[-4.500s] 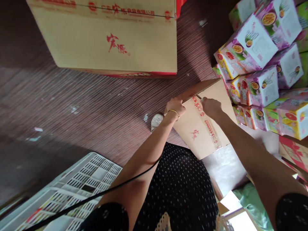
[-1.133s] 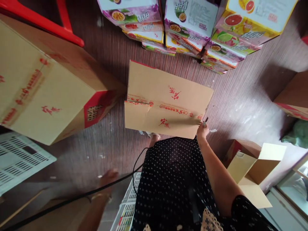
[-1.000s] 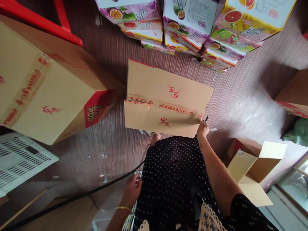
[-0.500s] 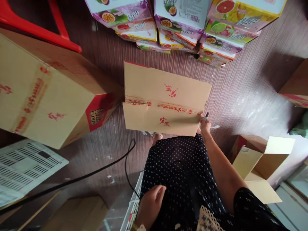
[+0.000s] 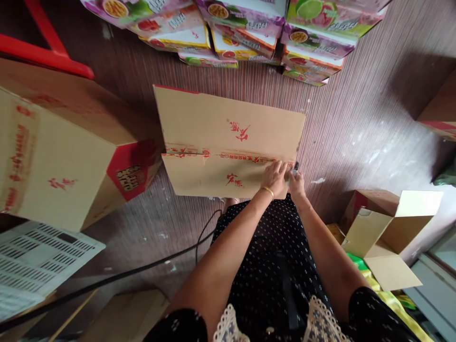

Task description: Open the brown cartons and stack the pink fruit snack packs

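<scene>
The sealed carton [image 5: 228,142] lies on the floor at twelve o'clock, its taped seam running nine to three. Left hand [image 5: 273,176] presses flat beside the seam's three-o'clock end; right hand [image 5: 295,183] pinches a small cutter [image 5: 295,166] there.

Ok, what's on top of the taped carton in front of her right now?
The left hand lies flat on the taped carton beside its printed tape seam. The right hand is at the seam's end, holding a small tool. The contents are hidden by the shut flaps.
</scene>
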`<control>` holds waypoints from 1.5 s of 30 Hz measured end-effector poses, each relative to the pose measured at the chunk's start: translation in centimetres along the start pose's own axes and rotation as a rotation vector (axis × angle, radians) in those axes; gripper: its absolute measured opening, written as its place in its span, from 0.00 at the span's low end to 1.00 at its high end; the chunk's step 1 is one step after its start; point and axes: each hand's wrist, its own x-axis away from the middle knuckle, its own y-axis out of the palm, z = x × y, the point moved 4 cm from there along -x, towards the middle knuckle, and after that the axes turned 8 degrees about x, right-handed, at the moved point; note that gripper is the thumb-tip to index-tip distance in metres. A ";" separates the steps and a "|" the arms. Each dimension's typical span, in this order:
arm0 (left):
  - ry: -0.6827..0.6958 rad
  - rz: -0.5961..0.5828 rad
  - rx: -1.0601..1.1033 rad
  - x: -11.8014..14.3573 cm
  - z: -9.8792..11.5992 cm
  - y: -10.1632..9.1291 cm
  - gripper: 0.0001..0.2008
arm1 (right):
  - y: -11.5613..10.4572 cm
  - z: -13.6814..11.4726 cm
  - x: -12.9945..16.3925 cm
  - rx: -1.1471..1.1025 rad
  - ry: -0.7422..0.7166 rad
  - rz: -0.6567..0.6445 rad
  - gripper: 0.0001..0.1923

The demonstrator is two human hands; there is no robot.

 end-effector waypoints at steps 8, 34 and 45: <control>-0.001 -0.114 -0.122 -4.3 0.4 0.1 0.17 | 0.0 0.6 -0.5 -0.252 0.083 -0.015 0.23; 0.081 -0.268 -0.136 -5.5 1.1 -0.5 0.20 | 1.1 -1.1 1.2 -0.366 -0.007 -0.138 0.24; 0.243 -0.302 -0.286 -3.1 0.7 0.4 0.19 | -0.9 -3.0 -1.8 -0.186 -0.039 -0.213 0.21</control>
